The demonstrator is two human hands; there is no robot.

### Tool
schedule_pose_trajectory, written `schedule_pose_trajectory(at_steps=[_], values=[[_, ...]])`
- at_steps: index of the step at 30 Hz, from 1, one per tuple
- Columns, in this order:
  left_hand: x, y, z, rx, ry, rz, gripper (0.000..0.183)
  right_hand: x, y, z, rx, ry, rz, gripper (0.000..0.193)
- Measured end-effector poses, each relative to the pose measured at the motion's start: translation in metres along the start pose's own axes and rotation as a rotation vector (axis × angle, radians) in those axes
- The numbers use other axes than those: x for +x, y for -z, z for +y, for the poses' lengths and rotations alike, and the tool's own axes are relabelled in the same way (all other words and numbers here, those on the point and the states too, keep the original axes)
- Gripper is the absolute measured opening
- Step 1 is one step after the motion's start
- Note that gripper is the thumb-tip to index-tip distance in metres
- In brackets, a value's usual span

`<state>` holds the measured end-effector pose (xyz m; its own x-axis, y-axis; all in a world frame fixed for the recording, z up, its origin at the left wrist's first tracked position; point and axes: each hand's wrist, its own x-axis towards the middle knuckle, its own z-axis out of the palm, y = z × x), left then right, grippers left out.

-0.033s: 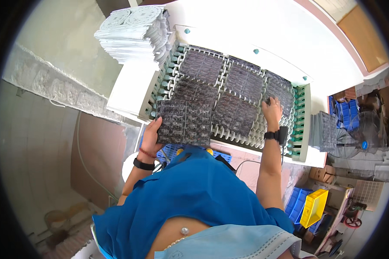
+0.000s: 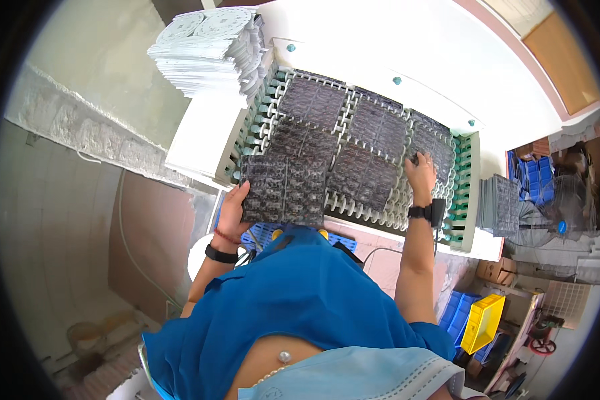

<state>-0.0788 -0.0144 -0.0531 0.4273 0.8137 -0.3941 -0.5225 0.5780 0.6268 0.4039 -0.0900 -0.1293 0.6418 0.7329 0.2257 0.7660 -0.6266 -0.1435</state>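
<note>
Dark board (image 2: 284, 192), in the head view, is over the near-left part of the rollers (image 2: 399, 200); the left hand (image 2: 232, 210) holds its left edge, thumb visible, other fingers hidden. The right hand (image 2: 420, 175) has bent, slightly parted fingers at a second board (image 2: 435, 143); whether they grip, I cannot tell. Almost nothing has changed, so work seems at the same point.
</note>
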Motion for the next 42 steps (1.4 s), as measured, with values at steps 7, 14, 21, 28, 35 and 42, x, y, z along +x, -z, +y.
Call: schedule_pose_trajectory(at_steps=[7,14,21,28,35,42], values=[[0.004,0.036,-0.001,0.024,-0.007,0.006,0.032,-0.013,0.021,-0.019,0.01,0.116,0.039,0.051],[-0.005,0.024,0.009,0.017,0.0,0.014,0.032,-0.068,0.042,-0.162,0.381,0.573,-0.032,0.045],[-0.007,0.028,0.006,0.012,0.008,-0.001,0.032,-0.083,-0.011,-0.21,0.087,0.775,-0.103,0.05],[-0.002,0.035,0.006,0.005,0.008,-0.024,0.03,-0.086,0.012,-0.201,0.336,0.57,-0.078,0.049],[0.016,0.005,0.002,0.028,0.085,-0.086,0.027,-0.083,0.007,-0.153,0.18,0.532,-0.115,0.054],[0.038,-0.01,-0.021,0.067,0.083,-0.161,0.022,-0.109,0.044,-0.131,0.746,0.212,-0.107,0.033]])
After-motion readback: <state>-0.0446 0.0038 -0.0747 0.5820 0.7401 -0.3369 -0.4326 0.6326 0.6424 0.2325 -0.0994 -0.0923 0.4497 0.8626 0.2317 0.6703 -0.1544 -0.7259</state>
